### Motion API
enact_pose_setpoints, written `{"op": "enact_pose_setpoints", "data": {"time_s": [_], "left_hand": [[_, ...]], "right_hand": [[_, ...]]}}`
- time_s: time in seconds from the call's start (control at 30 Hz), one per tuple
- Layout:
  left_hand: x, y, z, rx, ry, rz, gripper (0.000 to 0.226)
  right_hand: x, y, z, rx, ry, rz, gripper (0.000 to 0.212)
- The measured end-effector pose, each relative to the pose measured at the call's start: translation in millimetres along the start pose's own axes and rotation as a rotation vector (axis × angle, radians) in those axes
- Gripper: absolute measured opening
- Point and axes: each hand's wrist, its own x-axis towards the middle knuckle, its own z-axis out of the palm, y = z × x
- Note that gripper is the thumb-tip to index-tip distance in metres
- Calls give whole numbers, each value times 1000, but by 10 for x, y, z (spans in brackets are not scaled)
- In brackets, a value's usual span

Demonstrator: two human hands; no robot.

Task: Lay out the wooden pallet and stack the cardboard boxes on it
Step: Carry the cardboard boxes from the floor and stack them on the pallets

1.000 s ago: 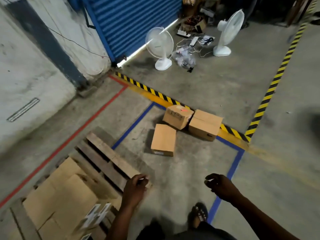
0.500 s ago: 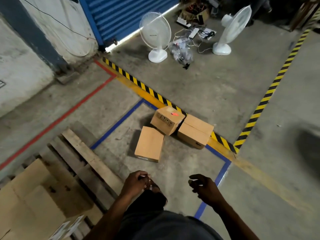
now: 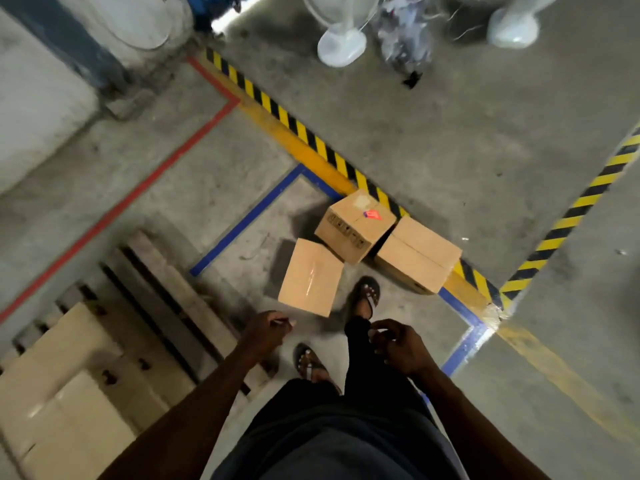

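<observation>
Three cardboard boxes lie on the concrete floor inside a blue taped square: a flat one (image 3: pixel 310 277) nearest me, one with a red sticker (image 3: pixel 355 225) behind it, and a third (image 3: pixel 417 255) to its right. The wooden pallet (image 3: pixel 166 299) lies on the floor at the lower left, with flattened cardboard sheets (image 3: pixel 69 386) on its near part. My left hand (image 3: pixel 265 330) and my right hand (image 3: pixel 401 344) hang in front of me with loosely curled fingers, holding nothing. Both are just short of the flat box.
My sandalled feet (image 3: pixel 363 297) stand close to the flat box. Yellow-black hazard tape (image 3: pixel 304 136) runs behind the boxes and a red line (image 3: pixel 145 181) at the left. Two white fan bases (image 3: pixel 341 46) and a tangle of cables lie at the top. A wall rises at the left.
I have walked forward toward the boxes and the view has tilted down. The boxes are now much nearer. Both hands stay empty in front of me.
</observation>
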Motion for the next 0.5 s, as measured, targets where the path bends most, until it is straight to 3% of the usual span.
{"op": "enact_pose_setpoints", "data": {"time_s": [0.07, 0.17, 0.3, 0.4, 0.5], "left_hand": [[109, 174, -66, -67, 14, -65, 1], [308, 353, -86, -109, 40, -175, 9], [1002, 500, 100, -65, -34, -264, 21], [1688, 583, 281, -107, -109, -246, 12], [2583, 337, 417, -134, -64, -271, 6]], "right_hand": [[519, -36, -59, 15, -98, 62, 15], [1183, -125, -228, 184, -180, 303, 19], [1969, -94, -440, 245, -160, 450, 21], [2460, 59, -301, 169, -142, 538, 18], [2941, 362, 30, 167, -161, 618, 17]]}}
